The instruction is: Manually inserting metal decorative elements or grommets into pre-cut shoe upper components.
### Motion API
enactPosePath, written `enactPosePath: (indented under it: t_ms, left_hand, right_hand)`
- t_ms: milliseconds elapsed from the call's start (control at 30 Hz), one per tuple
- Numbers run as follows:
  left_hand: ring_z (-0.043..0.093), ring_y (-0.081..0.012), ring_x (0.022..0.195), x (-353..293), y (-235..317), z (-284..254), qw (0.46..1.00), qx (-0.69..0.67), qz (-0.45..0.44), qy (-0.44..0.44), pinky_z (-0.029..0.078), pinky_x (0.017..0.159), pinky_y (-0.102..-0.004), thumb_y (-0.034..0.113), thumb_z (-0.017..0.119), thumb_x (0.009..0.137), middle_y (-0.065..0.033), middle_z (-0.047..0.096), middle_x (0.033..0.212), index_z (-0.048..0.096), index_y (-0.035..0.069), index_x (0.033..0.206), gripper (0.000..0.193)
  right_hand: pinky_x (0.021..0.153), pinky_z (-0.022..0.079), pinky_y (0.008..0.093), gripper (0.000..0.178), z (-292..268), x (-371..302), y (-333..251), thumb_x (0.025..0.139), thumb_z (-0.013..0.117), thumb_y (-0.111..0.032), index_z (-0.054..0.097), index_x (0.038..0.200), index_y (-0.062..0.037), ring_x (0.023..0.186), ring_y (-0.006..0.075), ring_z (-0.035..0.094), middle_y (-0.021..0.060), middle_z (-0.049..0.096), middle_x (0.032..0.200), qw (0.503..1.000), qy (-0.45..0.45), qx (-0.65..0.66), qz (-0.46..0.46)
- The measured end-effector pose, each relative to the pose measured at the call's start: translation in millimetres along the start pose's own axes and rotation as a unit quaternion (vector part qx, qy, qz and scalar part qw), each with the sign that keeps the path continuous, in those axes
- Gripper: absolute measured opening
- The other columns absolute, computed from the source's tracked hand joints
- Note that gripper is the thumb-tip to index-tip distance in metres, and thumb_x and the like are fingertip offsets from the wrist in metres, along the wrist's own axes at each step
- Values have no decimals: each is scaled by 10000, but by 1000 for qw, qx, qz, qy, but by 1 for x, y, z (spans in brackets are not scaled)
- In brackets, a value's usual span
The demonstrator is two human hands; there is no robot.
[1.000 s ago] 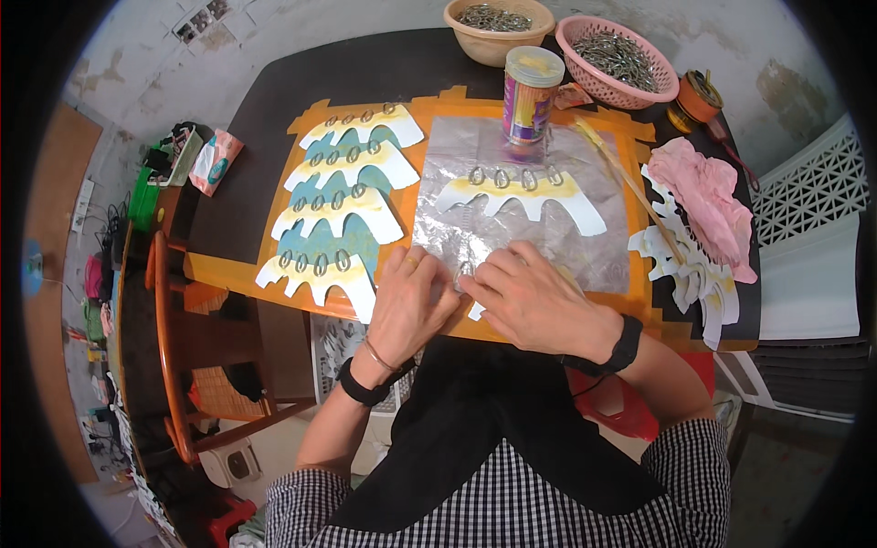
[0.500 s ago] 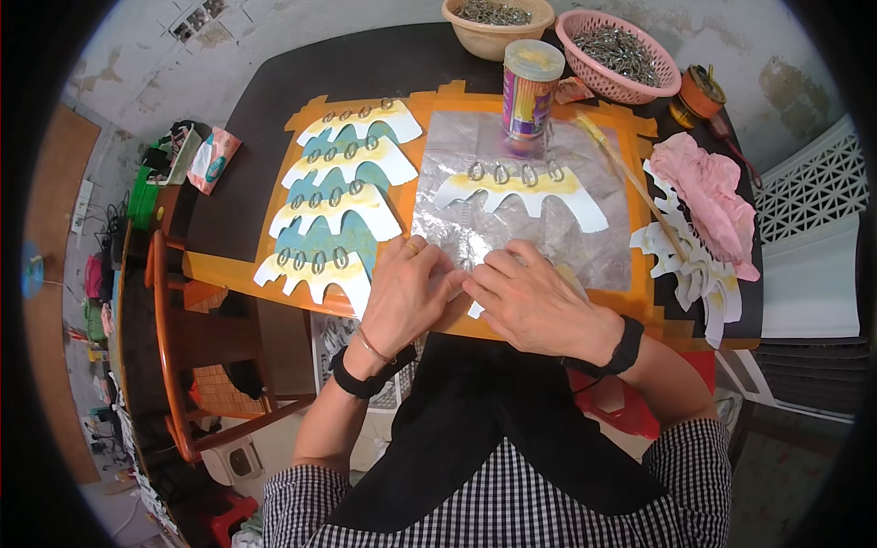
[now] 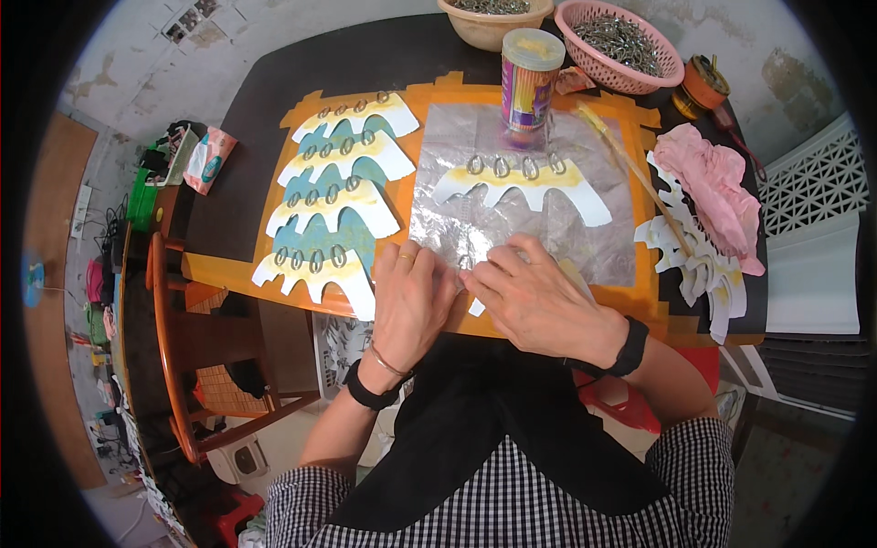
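Note:
Both hands are together at the near edge of the grey plastic-covered sheet (image 3: 438, 224). My left hand (image 3: 411, 292) has its fingers curled, its thumb side close to the other hand's fingertips. My right hand (image 3: 544, 300) is closed with fingertips pinched; what either pinches is hidden. Under my right hand lies a white scalloped cut-out (image 3: 577, 277), mostly covered. Just beyond, another white cut-out (image 3: 530, 190) with a yellow-smeared edge bears a row of several metal oval rings (image 3: 501, 168). At left, similar cut-outs with rings (image 3: 320, 210) overlap in a column on a blue-green surface.
A tub of cotton swabs (image 3: 530, 82) stands on the sheet's far side, with a yellow-tipped stick (image 3: 639, 169) to its right. Farther back are a beige bowl (image 3: 498, 29) and a pink basket (image 3: 619, 87) of metal pieces. Pink cloth (image 3: 708, 187) covers stacked cut-outs (image 3: 690, 260).
My fingers stay together at the same spot, with my left wrist shifted slightly to the right. The view has tilted a little. The cut-outs and rings keep their places.

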State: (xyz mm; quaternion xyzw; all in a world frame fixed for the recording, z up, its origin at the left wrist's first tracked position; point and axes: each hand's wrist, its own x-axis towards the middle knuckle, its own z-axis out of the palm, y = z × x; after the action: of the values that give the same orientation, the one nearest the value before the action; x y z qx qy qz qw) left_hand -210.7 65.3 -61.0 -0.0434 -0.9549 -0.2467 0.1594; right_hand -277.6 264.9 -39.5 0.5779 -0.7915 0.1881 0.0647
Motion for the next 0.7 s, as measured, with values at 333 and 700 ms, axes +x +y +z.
enactPosePath:
  t_ms: [333, 700]
  left_hand:
    - [471, -345, 963, -5, 6, 14, 997, 18, -43, 62, 414, 868, -459, 66, 735, 819, -162, 527, 1043, 585, 12, 850, 162]
    - [471, -367, 1068, -5, 6, 16, 995, -12, -88, 54, 392, 949, -484, 105, 747, 772, -171, 533, 1139, 598, -17, 888, 225]
  right_hand:
    - [1074, 388, 432, 123, -2, 2, 0, 843, 628, -52, 683, 939, 3, 1013, 243, 557, 78, 559, 973, 1000, -12, 5, 8]
    - [1085, 386, 442, 136, -3, 3, 1, 837, 645, -73, 687, 941, 4, 1008, 241, 551, 75, 549, 960, 999, -32, 4, 13]
